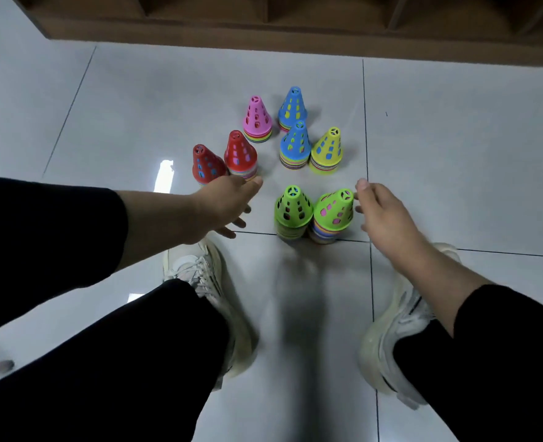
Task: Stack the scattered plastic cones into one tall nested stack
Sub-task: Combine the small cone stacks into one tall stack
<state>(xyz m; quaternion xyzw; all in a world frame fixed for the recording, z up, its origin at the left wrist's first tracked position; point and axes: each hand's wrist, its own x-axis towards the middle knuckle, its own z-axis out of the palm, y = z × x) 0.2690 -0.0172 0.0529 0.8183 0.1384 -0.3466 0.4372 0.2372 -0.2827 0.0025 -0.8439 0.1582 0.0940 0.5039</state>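
On floor tiles (455, 154) betw. two white shoes: eight small cone stacks, grouped close. Rt hand (382, 208) touches tilted green-topped stack (332, 212), fingers loosely spread, not gripping. Lt hand (228, 202) open, just beside red-topped stack (241, 157), holding nothing. Wooden shelf base (295, 30) beyond.

Black long sleeves (40, 224) pushed up the forearms, black trousers (136, 362), 2 pale off-white lace-up trainers (200, 275) with chunky translucent soles, bare hands

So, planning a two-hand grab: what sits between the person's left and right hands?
Head view: two green-topped plastic cone stacks stand between left hand and right hand.
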